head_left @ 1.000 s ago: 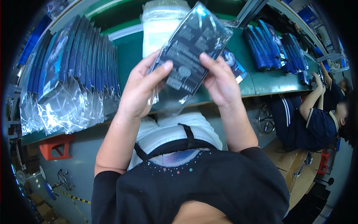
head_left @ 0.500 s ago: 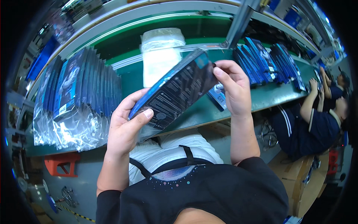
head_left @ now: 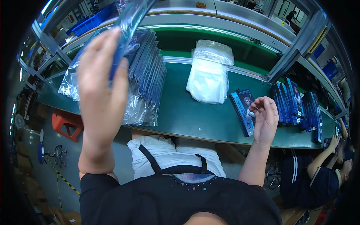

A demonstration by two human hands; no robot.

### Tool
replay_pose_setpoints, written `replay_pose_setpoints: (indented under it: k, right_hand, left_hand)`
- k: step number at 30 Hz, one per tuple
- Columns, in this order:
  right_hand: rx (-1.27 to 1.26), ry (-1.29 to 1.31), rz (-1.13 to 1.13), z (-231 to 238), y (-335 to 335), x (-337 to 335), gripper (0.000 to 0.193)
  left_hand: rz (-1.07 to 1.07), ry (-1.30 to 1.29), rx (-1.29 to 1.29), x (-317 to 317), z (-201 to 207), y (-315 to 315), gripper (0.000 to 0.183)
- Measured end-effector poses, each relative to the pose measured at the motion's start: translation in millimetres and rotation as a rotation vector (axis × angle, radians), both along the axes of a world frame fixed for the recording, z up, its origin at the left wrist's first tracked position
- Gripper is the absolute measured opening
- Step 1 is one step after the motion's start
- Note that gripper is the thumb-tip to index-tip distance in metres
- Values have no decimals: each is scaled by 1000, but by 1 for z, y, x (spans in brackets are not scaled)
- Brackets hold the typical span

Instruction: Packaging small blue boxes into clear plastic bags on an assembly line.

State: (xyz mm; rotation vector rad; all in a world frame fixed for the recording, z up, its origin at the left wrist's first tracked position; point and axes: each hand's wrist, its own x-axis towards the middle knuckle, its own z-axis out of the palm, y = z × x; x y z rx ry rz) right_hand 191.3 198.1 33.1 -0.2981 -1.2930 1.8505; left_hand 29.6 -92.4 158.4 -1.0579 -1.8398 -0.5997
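My left hand is raised high at the left and grips a flat blue packet in a clear sleeve, held edge-on above a row of similar bagged blue packets standing on the green belt. My right hand is low at the right, fingers curled at the top edge of a blue boxed packet leaning near the belt's front edge.
A white stack of clear plastic bags lies mid-belt. More blue boxes stand in a row at the right. Another person sits at the lower right. An orange stool is under the bench at the left.
Both hands held one packet together before. Now my left hand has carried it up and left alone, and my right hand has dropped to the blue box on the belt.
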Motion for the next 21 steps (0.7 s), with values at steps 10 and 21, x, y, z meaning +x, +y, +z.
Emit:
replay_pose_setpoints:
  k: [10, 21]
  right_hand:
    - [-38, -26, 51, -9, 1, -1, 16]
    - [309, -313, -306, -15, 7, -9, 26]
  left_hand:
    - [179, -31, -122, -22, -25, 17, 31]
    - [-599, -530, -150, 13, -165, 98, 33]
